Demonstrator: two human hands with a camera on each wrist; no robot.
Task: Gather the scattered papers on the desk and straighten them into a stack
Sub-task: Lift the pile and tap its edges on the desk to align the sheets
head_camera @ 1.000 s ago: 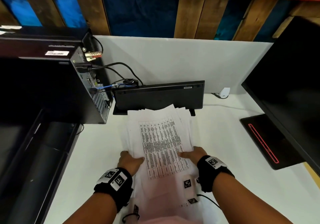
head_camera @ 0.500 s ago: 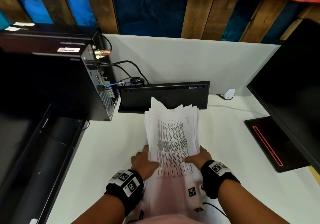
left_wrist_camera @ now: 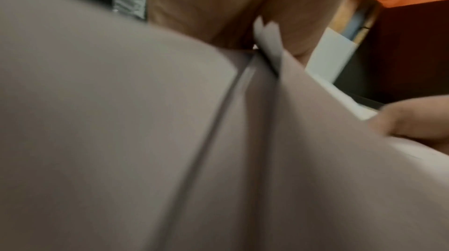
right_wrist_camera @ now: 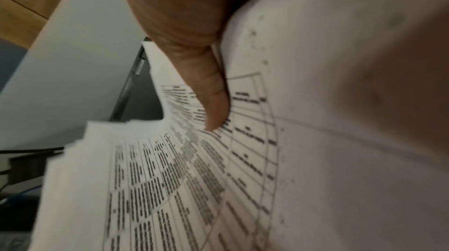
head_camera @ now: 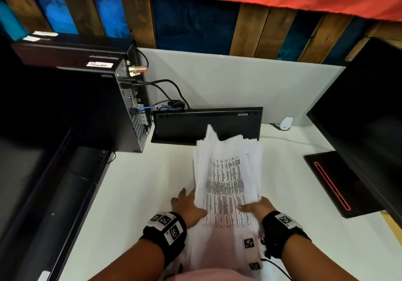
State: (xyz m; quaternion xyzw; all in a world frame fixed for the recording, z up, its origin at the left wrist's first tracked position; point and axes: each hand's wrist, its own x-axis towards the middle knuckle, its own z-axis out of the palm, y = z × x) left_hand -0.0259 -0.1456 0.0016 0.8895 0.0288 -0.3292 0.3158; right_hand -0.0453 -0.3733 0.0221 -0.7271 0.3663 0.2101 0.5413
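A loose bundle of white papers [head_camera: 226,178] with a printed table on top is held above the white desk [head_camera: 141,193], its far edges uneven and fanned. My left hand [head_camera: 190,203] holds the bundle's near left edge. In the left wrist view, sheets [left_wrist_camera: 145,140] fill the picture, with the fingers [left_wrist_camera: 206,5] behind them. My right hand [head_camera: 253,207] pinches the near right edge. The right wrist view shows its thumb [right_wrist_camera: 213,101] pressed on the printed page [right_wrist_camera: 182,178]; the other fingers are hidden beneath.
A black keyboard [head_camera: 206,126] leans upright against the white partition just beyond the papers. A black computer tower [head_camera: 91,106] with cables stands at the left. A dark monitor [head_camera: 369,117] and its base [head_camera: 332,182] are at the right.
The papers went from lying spread on the desk to being lifted and squeezed into a narrower bundle. Both hands moved closer together along its near edge.
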